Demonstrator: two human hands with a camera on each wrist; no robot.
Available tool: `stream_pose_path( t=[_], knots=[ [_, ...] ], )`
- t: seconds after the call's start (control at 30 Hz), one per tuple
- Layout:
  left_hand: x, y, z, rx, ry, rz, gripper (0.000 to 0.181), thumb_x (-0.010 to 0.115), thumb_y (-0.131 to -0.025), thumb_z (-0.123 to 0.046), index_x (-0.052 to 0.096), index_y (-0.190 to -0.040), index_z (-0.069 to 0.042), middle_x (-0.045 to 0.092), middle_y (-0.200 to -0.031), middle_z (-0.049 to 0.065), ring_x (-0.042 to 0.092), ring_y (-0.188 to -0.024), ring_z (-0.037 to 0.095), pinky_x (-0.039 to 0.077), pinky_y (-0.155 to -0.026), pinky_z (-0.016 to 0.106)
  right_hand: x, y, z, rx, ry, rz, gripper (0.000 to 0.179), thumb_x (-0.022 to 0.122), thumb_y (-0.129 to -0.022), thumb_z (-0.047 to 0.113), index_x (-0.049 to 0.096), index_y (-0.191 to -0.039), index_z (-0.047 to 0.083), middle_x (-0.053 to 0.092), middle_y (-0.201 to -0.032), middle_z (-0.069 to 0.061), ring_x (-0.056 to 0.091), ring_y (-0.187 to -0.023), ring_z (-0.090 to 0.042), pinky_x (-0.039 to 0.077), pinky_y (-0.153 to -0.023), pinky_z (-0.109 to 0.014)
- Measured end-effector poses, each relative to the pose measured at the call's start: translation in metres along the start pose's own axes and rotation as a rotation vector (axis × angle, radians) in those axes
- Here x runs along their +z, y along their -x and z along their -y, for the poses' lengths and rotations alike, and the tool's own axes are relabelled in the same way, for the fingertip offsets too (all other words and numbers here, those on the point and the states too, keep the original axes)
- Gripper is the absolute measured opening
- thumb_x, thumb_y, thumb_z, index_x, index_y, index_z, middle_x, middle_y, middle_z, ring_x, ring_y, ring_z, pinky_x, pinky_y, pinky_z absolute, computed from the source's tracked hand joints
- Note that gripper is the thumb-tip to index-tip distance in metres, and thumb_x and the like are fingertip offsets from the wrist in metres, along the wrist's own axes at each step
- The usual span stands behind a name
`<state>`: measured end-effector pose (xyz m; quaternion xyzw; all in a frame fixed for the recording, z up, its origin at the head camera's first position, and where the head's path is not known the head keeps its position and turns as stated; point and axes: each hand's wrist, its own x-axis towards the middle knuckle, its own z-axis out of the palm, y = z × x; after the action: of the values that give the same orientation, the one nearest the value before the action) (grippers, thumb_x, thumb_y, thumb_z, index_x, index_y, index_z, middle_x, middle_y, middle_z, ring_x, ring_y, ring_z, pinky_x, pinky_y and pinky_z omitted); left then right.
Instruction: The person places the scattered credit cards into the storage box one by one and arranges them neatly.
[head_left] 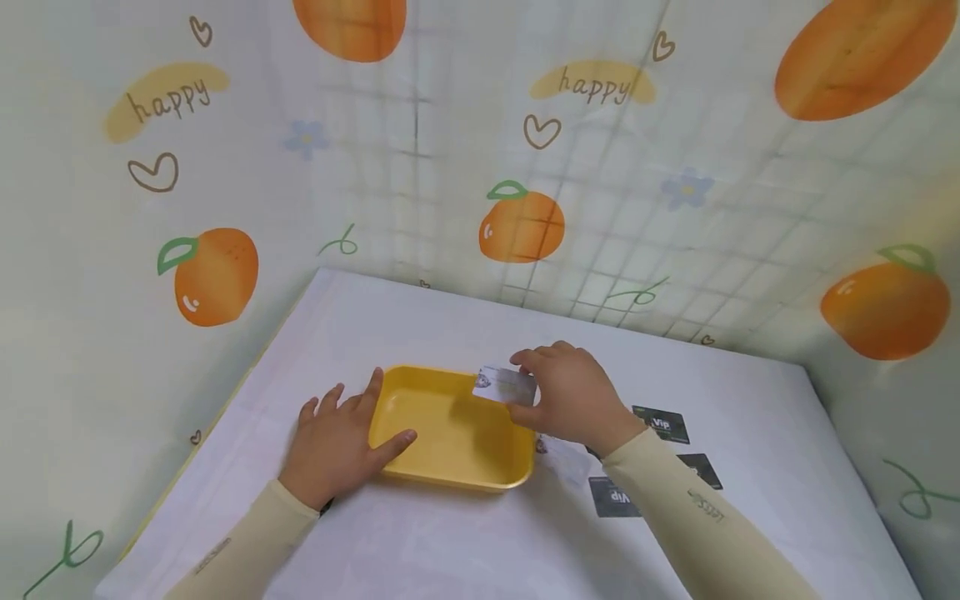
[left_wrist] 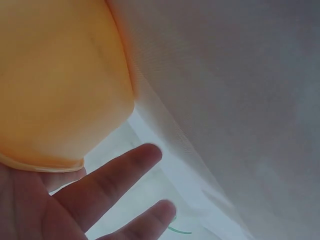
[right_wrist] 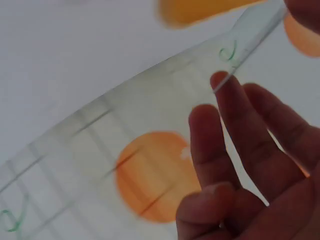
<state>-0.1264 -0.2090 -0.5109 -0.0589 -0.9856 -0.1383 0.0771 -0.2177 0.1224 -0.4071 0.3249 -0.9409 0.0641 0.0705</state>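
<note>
A yellow rectangular tray (head_left: 442, 425) sits on the white table, its inside bare. My left hand (head_left: 333, 442) lies at the tray's left side with its fingers spread and its thumb over the rim. In the left wrist view, the tray's outer side (left_wrist: 60, 75) is close to the extended fingers (left_wrist: 110, 187). Above the tray's right rim, my right hand (head_left: 573, 396) pinches a white card (head_left: 504, 386) between thumb and fingers. The right wrist view shows that card nearly edge-on (right_wrist: 255, 47), against a fingertip of the hand (right_wrist: 270, 165).
Right of the tray, another white card (head_left: 568, 460) lies on the table. Several black "Vip" cards (head_left: 662, 424) are scattered farther right, partly hidden by the right forearm. A small dark edge (head_left: 326, 506) shows under the left wrist. A patterned curtain (head_left: 450, 167) stands behind the table.
</note>
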Motion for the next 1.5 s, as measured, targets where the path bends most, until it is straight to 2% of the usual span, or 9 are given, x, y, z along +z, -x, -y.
stream_pose_path(
  t=[0.2, 0.3, 0.5, 0.77, 0.97, 1.17, 1.33, 1.5],
  knots=[
    [0.002, -0.002, 0.004, -0.036, -0.009, 0.041, 0.111, 0.031, -0.087, -0.097, 0.024, -0.17, -0.025, 0.074, -0.127, 0.007, 0.059, -0.128, 0.041, 0.029, -0.107, 0.072, 0.01, -0.034, 0.035, -0.104, 0.044, 0.098, 0.051, 0.081, -0.079, 0.046, 0.076, -0.122, 0.019, 0.073, -0.105, 0.006, 0.059, -0.086, -0.018, 0.053, -0.075, -0.038],
    [0.002, -0.003, 0.005, -0.049, -0.019, 0.051, 0.112, 0.03, -0.086, -0.098, 0.023, -0.171, -0.025, 0.073, -0.127, 0.009, 0.063, -0.12, 0.038, 0.03, -0.107, 0.071, 0.016, -0.048, 0.049, -0.14, 0.044, 0.147, 0.049, 0.08, -0.08, 0.044, 0.075, -0.122, 0.02, 0.071, -0.101, 0.007, 0.059, -0.081, -0.015, 0.053, -0.069, -0.035],
    [0.002, -0.005, 0.008, -0.027, -0.04, 0.018, 0.111, 0.033, -0.087, -0.096, 0.025, -0.17, -0.024, 0.075, -0.121, 0.009, 0.07, -0.105, 0.032, 0.033, -0.105, 0.071, 0.032, -0.068, 0.069, -0.167, 0.074, 0.19, 0.049, 0.083, -0.081, 0.046, 0.074, -0.123, 0.021, 0.068, -0.097, 0.008, 0.057, -0.07, -0.01, 0.05, -0.062, -0.033],
    [0.002, -0.005, 0.007, 0.001, -0.061, -0.005, 0.11, 0.031, -0.088, -0.095, 0.027, -0.17, -0.023, 0.076, -0.118, 0.007, 0.071, -0.101, 0.031, 0.035, -0.104, 0.071, 0.055, -0.082, 0.085, -0.192, 0.097, 0.238, 0.04, 0.082, -0.083, 0.05, 0.071, -0.11, 0.023, 0.057, -0.082, 0.011, 0.053, -0.06, -0.011, 0.045, -0.055, -0.032],
    [0.0, -0.005, 0.009, 0.005, -0.061, -0.01, 0.108, 0.034, -0.089, -0.094, 0.028, -0.17, -0.022, 0.076, -0.118, 0.008, 0.071, -0.1, 0.031, 0.035, -0.102, 0.071, 0.069, -0.089, 0.097, -0.225, 0.08, 0.219, 0.039, 0.084, -0.082, 0.053, 0.067, -0.1, 0.023, 0.057, -0.077, 0.009, 0.054, -0.06, -0.014, 0.047, -0.052, -0.035],
    [-0.003, -0.005, 0.008, 0.007, -0.069, -0.006, 0.108, 0.031, -0.089, -0.094, 0.029, -0.169, -0.021, 0.076, -0.118, 0.007, 0.071, -0.1, 0.032, 0.036, -0.102, 0.071, 0.077, -0.092, 0.101, -0.227, 0.086, 0.258, 0.042, 0.085, -0.081, 0.055, 0.065, -0.101, 0.024, 0.057, -0.076, 0.01, 0.054, -0.06, -0.013, 0.047, -0.052, -0.034],
    [-0.002, -0.005, 0.008, 0.017, -0.082, -0.019, 0.108, 0.032, -0.089, -0.094, 0.031, -0.169, -0.021, 0.076, -0.114, 0.007, 0.07, -0.096, 0.031, 0.04, -0.1, 0.068, 0.082, -0.094, 0.103, -0.227, 0.118, 0.287, 0.037, 0.083, -0.084, 0.049, 0.064, -0.101, 0.022, 0.056, -0.072, 0.008, 0.053, -0.057, -0.016, 0.046, -0.05, -0.035],
    [0.0, -0.006, 0.011, 0.055, -0.113, -0.085, 0.108, 0.034, -0.089, -0.093, 0.037, -0.166, -0.018, 0.074, -0.098, 0.005, 0.063, -0.082, 0.029, 0.047, -0.087, 0.058, 0.085, -0.096, 0.104, -0.236, 0.148, 0.302, 0.033, 0.082, -0.086, 0.044, 0.066, -0.102, 0.019, 0.057, -0.071, 0.005, 0.053, -0.055, -0.017, 0.047, -0.048, -0.036]
  ],
)
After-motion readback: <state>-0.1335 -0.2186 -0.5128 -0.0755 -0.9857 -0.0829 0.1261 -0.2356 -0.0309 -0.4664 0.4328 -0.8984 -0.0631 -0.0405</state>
